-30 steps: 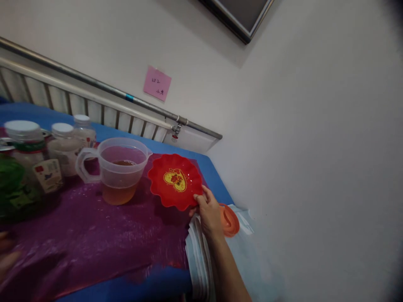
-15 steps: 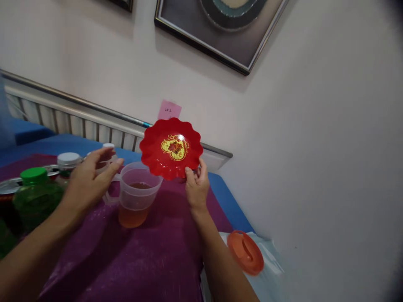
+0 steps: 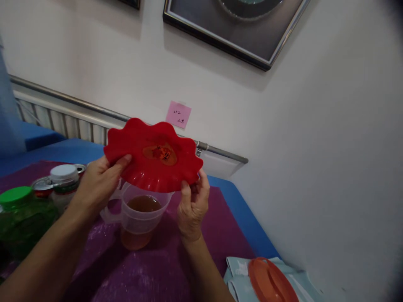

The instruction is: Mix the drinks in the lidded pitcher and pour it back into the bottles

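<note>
A red plate (image 3: 151,172) with a scalloped rim and a gold and orange print in its middle is held up, tilted, between both hands. My left hand (image 3: 97,182) grips its left edge, thumb on top. At the lower right edge, my right hand (image 3: 193,209) pinches the rim, with the thumb on the near side. Just below the plate stands a clear plastic measuring jug (image 3: 143,220) partly filled with brown liquid. The plate hides part of the jug's far rim, and the jug's handle points left.
On the left stand a green-capped bottle (image 3: 22,222), a white-lidded jar (image 3: 64,180) and cans (image 3: 42,184). A purple sheet (image 3: 151,277) covers the blue table (image 3: 233,201). An orange lid (image 3: 270,281) lies on a pale blue cloth (image 3: 234,268) at lower right. A pink note (image 3: 178,114) is on the wall.
My left hand, open and apart from the plate before, now grips its left edge. The plate has moved left over the jug and tipped flatter. The view has shifted slightly.
</note>
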`<state>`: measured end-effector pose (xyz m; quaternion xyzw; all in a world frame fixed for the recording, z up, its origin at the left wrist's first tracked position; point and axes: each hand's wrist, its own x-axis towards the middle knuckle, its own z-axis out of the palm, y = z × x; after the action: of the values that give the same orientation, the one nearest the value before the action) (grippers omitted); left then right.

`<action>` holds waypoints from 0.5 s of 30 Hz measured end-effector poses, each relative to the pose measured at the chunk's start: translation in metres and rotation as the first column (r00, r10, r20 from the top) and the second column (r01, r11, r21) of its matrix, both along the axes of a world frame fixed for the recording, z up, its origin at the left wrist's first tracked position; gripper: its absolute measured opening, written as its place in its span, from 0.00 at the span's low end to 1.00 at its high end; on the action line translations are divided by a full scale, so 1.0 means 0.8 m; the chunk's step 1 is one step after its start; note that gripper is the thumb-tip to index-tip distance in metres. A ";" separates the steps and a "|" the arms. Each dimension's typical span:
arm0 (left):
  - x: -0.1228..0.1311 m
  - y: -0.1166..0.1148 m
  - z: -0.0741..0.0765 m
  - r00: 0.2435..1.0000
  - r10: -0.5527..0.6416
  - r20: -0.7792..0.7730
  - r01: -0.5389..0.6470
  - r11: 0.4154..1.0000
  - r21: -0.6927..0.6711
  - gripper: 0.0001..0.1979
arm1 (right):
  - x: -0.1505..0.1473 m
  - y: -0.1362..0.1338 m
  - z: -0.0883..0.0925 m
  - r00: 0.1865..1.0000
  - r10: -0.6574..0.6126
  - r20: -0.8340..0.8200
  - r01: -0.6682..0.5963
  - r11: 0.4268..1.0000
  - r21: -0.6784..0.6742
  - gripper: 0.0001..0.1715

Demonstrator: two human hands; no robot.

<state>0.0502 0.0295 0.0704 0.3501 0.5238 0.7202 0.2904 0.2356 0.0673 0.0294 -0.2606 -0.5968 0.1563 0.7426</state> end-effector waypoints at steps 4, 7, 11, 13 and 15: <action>0.003 -0.013 0.008 0.999 0.008 0.035 -0.009 1.000 0.009 0.22 | -0.006 -0.012 0.004 0.998 0.043 -0.044 -0.046 0.996 -0.081 0.20; 0.001 -0.016 0.006 0.999 0.051 0.014 -0.051 0.999 -0.019 0.22 | -0.009 -0.015 -0.003 0.997 0.054 -0.056 -0.060 0.992 -0.111 0.17; -0.001 -0.011 -0.002 0.997 0.068 -0.038 -0.069 0.997 -0.045 0.20 | -0.010 -0.008 -0.015 0.989 0.074 -0.126 -0.093 0.984 -0.150 0.17; -0.002 -0.008 -0.006 0.995 0.077 -0.070 -0.079 0.996 -0.038 0.19 | -0.010 -0.003 -0.017 0.984 0.096 -0.149 -0.122 0.977 -0.176 0.17; -0.003 -0.005 -0.009 0.991 0.071 -0.113 -0.078 0.995 -0.060 0.19 | -0.008 0.002 -0.018 0.979 0.115 -0.168 -0.149 0.968 -0.202 0.16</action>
<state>0.0482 0.0253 0.0634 0.3602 0.5745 0.6929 0.2451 0.2291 0.0688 0.0148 -0.2854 -0.5333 0.2884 0.7423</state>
